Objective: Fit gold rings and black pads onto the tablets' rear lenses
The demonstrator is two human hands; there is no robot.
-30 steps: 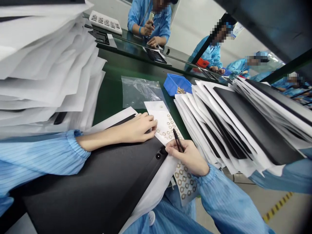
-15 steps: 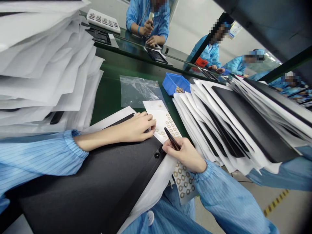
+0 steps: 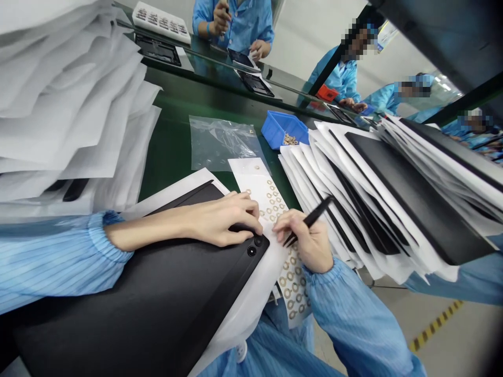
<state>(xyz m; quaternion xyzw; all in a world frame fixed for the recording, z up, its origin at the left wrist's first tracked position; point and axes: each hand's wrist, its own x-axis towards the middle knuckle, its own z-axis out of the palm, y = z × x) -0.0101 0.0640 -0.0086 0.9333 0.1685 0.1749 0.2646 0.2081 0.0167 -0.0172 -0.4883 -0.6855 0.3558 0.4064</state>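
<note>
A large black back cover, apparently of a tablet [image 3: 129,293], lies on white sheeting, with round camera rings [image 3: 252,251] at its near right corner. Over that corner rests my left hand [image 3: 236,217], its fingers bent and thumb apart from the index finger. Its fingertips touch the cover beside the upper ring; what lies under them is hidden. My right hand [image 3: 308,243] is just right of the corner, closed around black tweezers [image 3: 319,210]. Their thin prongs point down and left. Beneath it runs a white sheet of ring-shaped stickers [image 3: 293,283].
Tall stacks of sheet-wrapped covers stand left [image 3: 70,104] and right [image 3: 401,193]. A blue bin [image 3: 281,125] of small parts and a clear plastic bag [image 3: 223,144] lie beyond. Across the bench, co-workers in blue sit near a white tray [image 3: 161,22] and black frames [image 3: 255,84].
The tweezers have swung round in my right hand, their upper end now leaning right. That hand has moved right, off the rings. My left hand has slid right and down to the upper ring.
</note>
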